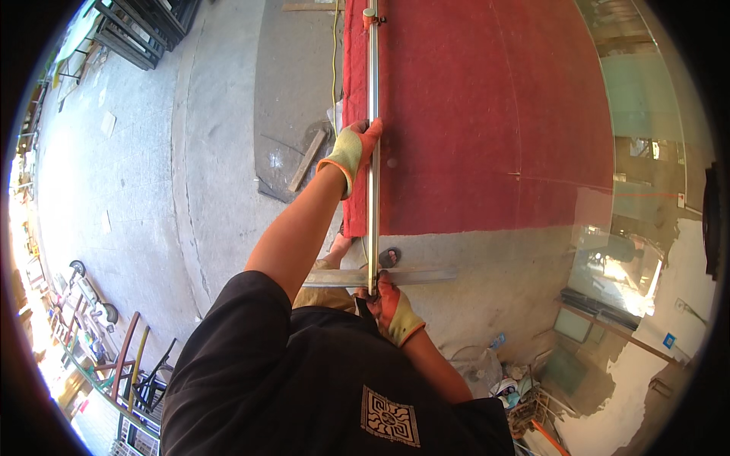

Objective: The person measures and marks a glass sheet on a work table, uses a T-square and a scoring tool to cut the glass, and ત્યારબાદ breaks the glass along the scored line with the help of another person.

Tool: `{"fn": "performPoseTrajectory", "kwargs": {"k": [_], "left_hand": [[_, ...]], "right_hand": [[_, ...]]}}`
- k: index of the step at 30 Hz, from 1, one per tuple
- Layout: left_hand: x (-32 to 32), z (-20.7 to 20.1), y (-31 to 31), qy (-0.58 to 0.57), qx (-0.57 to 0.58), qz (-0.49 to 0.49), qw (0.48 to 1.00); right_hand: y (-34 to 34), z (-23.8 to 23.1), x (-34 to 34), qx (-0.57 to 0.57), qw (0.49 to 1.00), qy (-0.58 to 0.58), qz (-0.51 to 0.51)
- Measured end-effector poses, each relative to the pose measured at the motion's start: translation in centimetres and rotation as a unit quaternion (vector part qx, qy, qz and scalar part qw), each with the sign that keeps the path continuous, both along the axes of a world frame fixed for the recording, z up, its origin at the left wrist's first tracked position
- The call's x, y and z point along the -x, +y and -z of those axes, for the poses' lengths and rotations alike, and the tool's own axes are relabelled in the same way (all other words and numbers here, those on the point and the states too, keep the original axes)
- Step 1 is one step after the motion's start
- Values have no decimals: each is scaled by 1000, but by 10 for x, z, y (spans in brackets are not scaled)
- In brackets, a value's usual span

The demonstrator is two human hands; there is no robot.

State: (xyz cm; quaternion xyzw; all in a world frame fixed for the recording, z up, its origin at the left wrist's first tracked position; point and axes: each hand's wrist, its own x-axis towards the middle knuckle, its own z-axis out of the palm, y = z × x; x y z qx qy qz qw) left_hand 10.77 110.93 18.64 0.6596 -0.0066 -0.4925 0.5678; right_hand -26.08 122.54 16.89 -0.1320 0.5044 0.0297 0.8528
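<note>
A long metal T-square (373,196) runs away from my body along the left edge of a red-covered table (471,114). Its crossbar (433,275) lies sideways close to my waist. Partway up the bar, my left hand (359,146), in a yellow and orange work glove, has its fingers closed round the metal. My right hand (395,310), gloved alike, grips the near end where bar and crossbar meet; some of its fingers are hidden. An orange-topped slider (370,17) sits on the bar's far part.
Beneath the table's left side, a wooden strip (307,161) and a yellow cable (334,68) lie on the floor. Clear glass sheets (646,114) stand on the right. Clutter with plastic bags (487,372) fills the lower right. Dark frames (141,34) stand at the upper left.
</note>
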Motion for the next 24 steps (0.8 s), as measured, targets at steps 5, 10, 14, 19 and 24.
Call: {"fn": "performPoseTrajectory", "kwargs": {"k": [5, 10, 14, 19, 24], "left_hand": [[-7, 41, -1, -59, -7, 7, 998], [-3, 42, -5, -50, -29, -10, 998], [-4, 37, -2, -54, -24, -15, 998], [-6, 15, 0, -10, -39, -1, 999], [-8, 5, 1, -4, -61, 5, 998]], "right_hand": [[0, -5, -3, -8, 1000, -7, 16], [-1, -6, -4, -24, 999, -2, 24], [-1, -11, -6, 0, 999, -36, 18], [1, -8, -9, 5, 999, -27, 26], [2, -3, -8, -5, 1000, 1, 17]]}}
